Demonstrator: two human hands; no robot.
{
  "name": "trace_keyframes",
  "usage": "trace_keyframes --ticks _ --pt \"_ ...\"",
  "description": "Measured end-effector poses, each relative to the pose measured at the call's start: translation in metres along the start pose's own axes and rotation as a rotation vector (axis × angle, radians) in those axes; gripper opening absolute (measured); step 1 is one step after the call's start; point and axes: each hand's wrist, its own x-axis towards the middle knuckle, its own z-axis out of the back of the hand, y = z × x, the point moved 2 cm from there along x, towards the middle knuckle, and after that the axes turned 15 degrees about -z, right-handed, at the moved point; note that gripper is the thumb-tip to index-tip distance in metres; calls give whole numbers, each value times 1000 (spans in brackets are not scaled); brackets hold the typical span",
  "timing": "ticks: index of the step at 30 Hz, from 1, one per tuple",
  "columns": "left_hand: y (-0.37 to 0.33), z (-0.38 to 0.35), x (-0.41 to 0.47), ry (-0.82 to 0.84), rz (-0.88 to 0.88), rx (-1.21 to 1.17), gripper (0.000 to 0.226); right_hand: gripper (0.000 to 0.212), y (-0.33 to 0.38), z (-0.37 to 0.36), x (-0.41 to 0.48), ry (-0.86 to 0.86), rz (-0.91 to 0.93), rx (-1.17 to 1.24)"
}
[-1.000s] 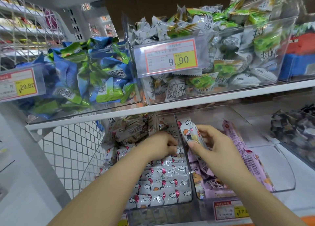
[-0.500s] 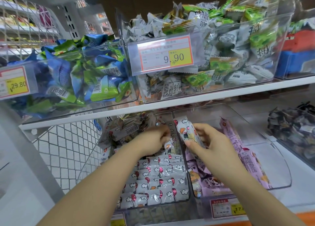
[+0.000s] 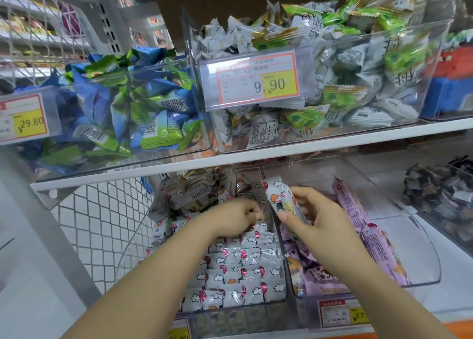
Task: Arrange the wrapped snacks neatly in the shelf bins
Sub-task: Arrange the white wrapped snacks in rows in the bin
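Tidying left bin (image 3: 230,320) | front rows (image 3: 243,274) neat, rear heap (image 3: 194,192) loose | right hand (image 3: 314,218) fingers clamped on snack (image 3: 279,198) | left hand (image 3: 235,215) grip unclear

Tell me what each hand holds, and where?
Right hand: white cartoon packet, gripped by its lower half. Left hand: fingers curled among packets, cannot tell.

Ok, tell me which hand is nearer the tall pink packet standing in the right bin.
Right. The right hand, holding a white cartoon packet, is just beside the pink packet, on its left. The left hand is further left, over the white packets in the neighbouring bin.
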Motion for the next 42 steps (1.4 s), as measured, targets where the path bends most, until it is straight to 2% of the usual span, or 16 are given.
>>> trace_keyframes --ticks 4,13,16,20,23,29,33,38,42 --pt "4 4 -8 58 25 -27 32 32 -1 1 0 0 -8 4" --pt "-1 0 -15 77 60 -6 35 32 1 -5 -1 6 -36 11" --pt "3 11 -25 15 38 -32 35 31 6 -4 -3 -8 -4 44" --pt "18 24 -46 -162 42 -25 25 33 14 -7 -10 17 90 26" --pt "27 21 -53 -232 70 66 25 35 18 -11 -13 7 140 16" --pt "30 16 -51 -195 53 301 32 35 22 -15 -14 -4 157 25" --pt "34 23 -53 -245 29 420 34 34 20 -13 -12 -37 159 65" --pt "43 17 -55 -114 81 365 38 33 28 -13 -13 -29 188 49" --pt "45 18 -54 -107 86 233 35 41 40 -27 -13 33 249 -72"
